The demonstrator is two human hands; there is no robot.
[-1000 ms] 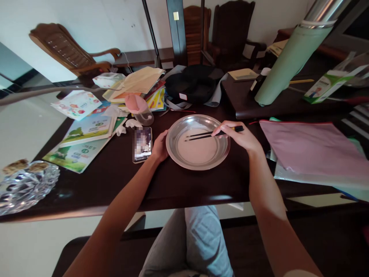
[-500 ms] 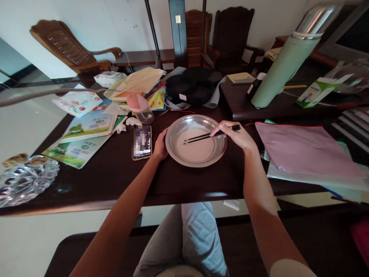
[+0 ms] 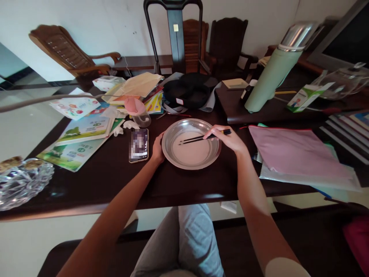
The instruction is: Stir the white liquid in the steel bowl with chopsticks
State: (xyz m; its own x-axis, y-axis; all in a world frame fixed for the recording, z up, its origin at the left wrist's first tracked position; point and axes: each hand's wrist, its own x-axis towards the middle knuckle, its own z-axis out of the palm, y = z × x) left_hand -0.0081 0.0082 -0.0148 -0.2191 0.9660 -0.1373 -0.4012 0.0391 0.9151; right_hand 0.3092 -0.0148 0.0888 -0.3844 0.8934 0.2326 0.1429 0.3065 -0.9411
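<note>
Two hands at a steel dish on the dark counter (image 3: pixel 115 181)
The right hand (image 3: pixel 227 140) is closed on a pair of black chopsticks (image 3: pixel 196 138), whose tips point left, over the middle of the round metal dish (image 3: pixel 191 157). The left hand (image 3: pixel 158 148) lies loosely curled against the dish's left rim; whether it grips the rim cannot be told. A phone (image 3: pixel 138 145) lies just left of that hand, a pink folder (image 3: pixel 294 154) to the right, and a green flask (image 3: pixel 269 79) stands beyond
</note>
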